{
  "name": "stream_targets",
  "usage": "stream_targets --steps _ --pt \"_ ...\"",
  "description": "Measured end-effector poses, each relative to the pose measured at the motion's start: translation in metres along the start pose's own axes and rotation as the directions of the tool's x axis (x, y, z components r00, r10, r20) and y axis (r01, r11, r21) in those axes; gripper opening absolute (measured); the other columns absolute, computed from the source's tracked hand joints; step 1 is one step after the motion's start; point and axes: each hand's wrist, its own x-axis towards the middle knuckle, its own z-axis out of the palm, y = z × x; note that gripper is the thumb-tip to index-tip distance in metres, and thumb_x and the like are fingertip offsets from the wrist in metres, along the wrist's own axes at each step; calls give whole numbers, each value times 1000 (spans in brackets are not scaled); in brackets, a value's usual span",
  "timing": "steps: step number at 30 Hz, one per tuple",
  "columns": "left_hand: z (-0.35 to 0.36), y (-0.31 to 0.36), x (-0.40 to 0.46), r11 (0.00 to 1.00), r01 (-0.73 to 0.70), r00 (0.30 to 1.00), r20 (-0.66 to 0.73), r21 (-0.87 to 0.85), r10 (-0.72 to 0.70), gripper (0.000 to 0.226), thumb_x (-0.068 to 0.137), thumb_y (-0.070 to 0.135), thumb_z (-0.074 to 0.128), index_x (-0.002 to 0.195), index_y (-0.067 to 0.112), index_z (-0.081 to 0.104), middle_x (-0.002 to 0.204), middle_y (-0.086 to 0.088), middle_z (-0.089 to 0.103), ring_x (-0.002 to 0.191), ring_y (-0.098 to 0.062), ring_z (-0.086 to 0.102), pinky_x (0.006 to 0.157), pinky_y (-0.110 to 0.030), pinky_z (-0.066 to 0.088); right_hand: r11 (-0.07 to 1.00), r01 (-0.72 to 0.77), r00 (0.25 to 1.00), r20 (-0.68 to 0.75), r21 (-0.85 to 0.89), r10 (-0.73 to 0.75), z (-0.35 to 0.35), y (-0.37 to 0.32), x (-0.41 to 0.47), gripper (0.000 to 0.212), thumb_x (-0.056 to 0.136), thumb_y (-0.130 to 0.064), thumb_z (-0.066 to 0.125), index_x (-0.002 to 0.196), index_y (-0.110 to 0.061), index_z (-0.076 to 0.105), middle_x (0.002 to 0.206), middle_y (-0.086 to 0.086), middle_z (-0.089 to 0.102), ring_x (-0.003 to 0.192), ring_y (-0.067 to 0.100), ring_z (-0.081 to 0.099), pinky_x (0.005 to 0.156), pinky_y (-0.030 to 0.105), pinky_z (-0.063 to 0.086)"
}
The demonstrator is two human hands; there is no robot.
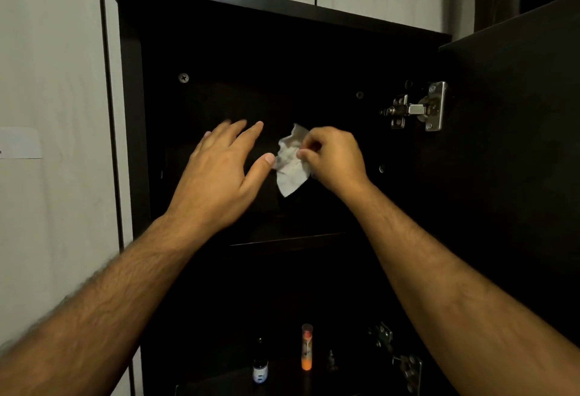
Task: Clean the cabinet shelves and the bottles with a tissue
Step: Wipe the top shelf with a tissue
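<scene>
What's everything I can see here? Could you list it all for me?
cabinet: one, dark brown, centre, open
cabinet door: one, dark, swung open at right
upper hinge: one, silver metal, on door edge
lower hinges: two, dim metal, lower right
shelf: one, dark, below the hands
tissue: one, white, crumpled, upper compartment
dropper bottle: one, dark with pale label, lower shelf
tube bottle: one, orange with clear top, lower shelf
wall: pale, at left
left hand: open, fingers spread, thumb near tissue
right hand: pinching the tissue
</scene>
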Motion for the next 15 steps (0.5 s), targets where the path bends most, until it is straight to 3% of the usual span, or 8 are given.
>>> stream_targets --steps 3,6,8,10,12,15 --pt "-3 -4 -5 1000 6 1000 12 -6 -6 58 98 51 36 150 26 29 156 -1 30 147 -17 16 120 -40 12 989 100 975 210 -108 -75 3 1 -25 12 81 -30 75 79 -25 65 85 -12 59 77 5 56 66 25 48" --pt "-6 -6 -7 1000 27 999 25 10 -28 59 98 52 35 150 27 28 157 1 29 147 -15 15 120 -38 11 991 -65 936 337 -114 100 -5 25 -28 14 78 -19 76 71 -20 65 74 -6 64 72 13 65 62 32 55" --pt "-7 -7 -8 999 38 999 24 4 -39 58 98 52 36 150 27 29 156 1 30 147 -15 16 119 -38 12 976 -218 939 271 -1 211 -13 36 -21 16 81 -10 69 67 -16 64 65 1 67 62 18 68 60 36 60" --pt "-8 -6 -9 999 39 999 16 3 -39 58 98 51 36 149 27 30 155 1 32 147 -15 17 119 -38 13 957 -273 962 47 97 270 -20 42 -8 17 85 -7 60 70 -16 64 68 1 67 62 16 67 56 28 57" --pt "-7 -5 -10 999 38 999 7 9 -38 57 98 51 36 149 27 31 155 1 33 147 -15 17 118 -37 12 957 -257 956 -110 136 272 -24 35 5 15 86 -8 57 82 -17 69 78 -1 67 71 12 65 53 12 45" --pt "-4 -3 -10 999 45 999 -5 21 -45 56 98 51 36 148 27 33 154 2 34 146 -14 17 117 -35 10 993 -110 988 -103 49 115 -14 14 14 18 84 -26 69 96 -13 72 95 4 68 86 18 65 67 20 45"
